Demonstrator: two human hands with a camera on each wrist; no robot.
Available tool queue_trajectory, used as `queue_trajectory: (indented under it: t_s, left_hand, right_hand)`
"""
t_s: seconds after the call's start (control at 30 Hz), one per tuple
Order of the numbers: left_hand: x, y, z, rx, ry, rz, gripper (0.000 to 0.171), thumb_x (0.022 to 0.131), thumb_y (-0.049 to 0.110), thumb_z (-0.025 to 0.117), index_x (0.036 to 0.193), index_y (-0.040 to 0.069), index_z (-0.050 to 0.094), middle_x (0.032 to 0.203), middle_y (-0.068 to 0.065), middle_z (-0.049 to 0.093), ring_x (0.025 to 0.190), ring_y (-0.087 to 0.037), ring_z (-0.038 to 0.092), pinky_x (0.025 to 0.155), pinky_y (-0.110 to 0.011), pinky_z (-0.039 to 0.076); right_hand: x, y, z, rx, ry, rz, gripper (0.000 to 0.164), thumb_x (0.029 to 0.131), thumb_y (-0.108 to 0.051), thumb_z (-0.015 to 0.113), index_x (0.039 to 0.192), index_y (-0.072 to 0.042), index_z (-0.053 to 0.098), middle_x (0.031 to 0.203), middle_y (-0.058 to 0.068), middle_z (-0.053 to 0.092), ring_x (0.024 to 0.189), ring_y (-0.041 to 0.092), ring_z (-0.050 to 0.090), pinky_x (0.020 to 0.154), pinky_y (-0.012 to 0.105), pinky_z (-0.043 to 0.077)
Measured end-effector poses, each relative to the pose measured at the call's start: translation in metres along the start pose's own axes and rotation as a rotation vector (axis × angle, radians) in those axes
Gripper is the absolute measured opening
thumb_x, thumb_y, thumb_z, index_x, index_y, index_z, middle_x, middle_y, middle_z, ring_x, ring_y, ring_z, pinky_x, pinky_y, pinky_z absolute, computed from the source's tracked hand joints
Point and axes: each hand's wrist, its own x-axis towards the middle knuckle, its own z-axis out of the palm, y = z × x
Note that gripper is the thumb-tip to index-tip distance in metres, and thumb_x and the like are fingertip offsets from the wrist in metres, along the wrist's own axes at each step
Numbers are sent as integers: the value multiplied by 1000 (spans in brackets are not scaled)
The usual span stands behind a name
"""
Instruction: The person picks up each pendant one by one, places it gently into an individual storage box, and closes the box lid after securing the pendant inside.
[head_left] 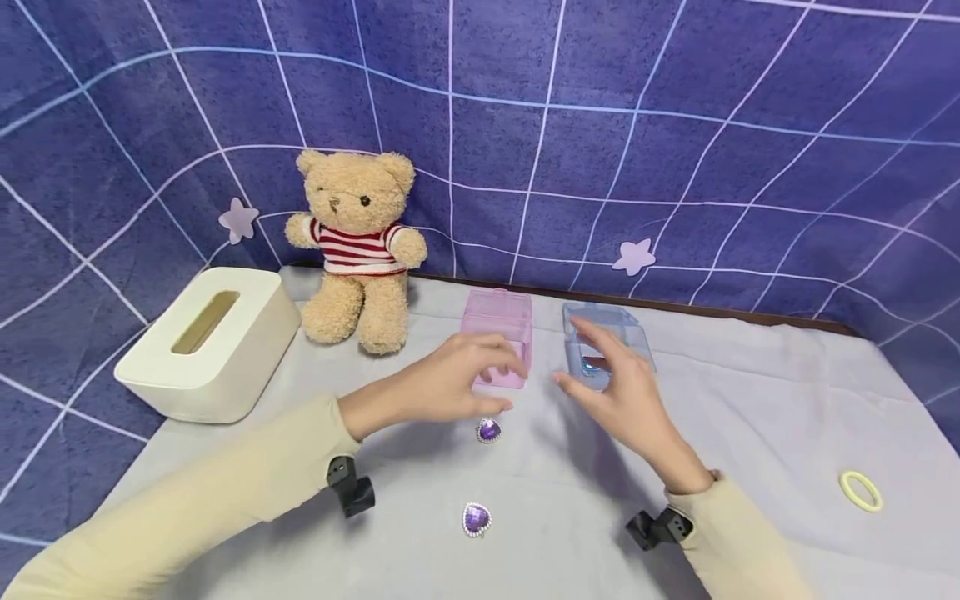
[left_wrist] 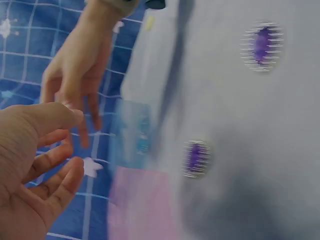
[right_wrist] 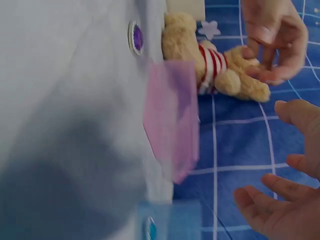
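Left grip (head_left: 463, 379) and right grip (head_left: 624, 396) hang wide and empty; pinching the purple heart gem (head_left: 489, 430) nearer the pink box (head_left: 498, 305) by its rim looks surest to me.

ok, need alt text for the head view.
A person's empty left hand and right hand hover over a cloth-covered table, near a pink box and a blue box holding a blue gem. Two purple gems lie nearer the camera; a teddy bear and white tissue box stand at left.

No legible text or labels.
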Motion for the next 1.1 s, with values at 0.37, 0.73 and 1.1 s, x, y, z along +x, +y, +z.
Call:
queue_trajectory:
  t_s: [0.37, 0.73, 1.1]
  left_hand:
    - [-27, -27, 38, -40, -76, -71, 37, 70, 16, 74, 104, 6, 65, 100, 1, 58, 84, -14, 59, 72, -18, 49]
    - [-37, -37, 60, -36, -70, -122, 28, 68, 16, 74, 95, 9, 68, 89, 3, 57, 78, -5, 55, 68, -14, 46]
    - [-37, -36, 60, 39, -90, -72, 14, 70, 18, 72, 83, 13, 67, 79, 4, 55, 70, -4, 53, 63, -12, 43]
  right_hand:
    - [12, 8, 52, 45, -89, 161, 69, 73, -22, 74, 133, -7, 41, 130, 14, 46, 109, 32, 52, 79, 39, 51]
    - [10, 18, 72, 259, -140, 324, 65, 76, -13, 71, 131, 1, 40, 117, 30, 53, 96, 36, 60, 76, 35, 52]
    - [8, 21, 71, 308, -131, 322, 59, 78, -8, 68, 130, 3, 41, 130, 23, 45, 102, 37, 57, 77, 36, 51]
